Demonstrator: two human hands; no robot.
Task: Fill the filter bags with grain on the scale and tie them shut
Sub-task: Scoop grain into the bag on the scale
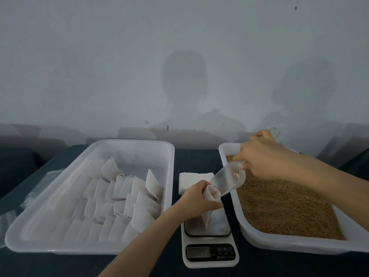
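My left hand (196, 198) grips the mouth of a white filter bag (209, 208) that stands on the plate of the small white scale (210, 246). A clear plastic scoop (228, 181) is tilted with its lip in the bag's mouth, and my right hand (259, 156) holds its handle. To the right, a white tray (279, 239) holds brown grain (279, 202). The white tray (79, 242) on the left holds several filled, tied bags (123, 196).
A stack of flat empty filter bags (187, 179) lies behind the scale. Crumpled clear plastic (12, 212) lies at the far left on the dark table (259, 264). A grey wall rises just behind the trays.
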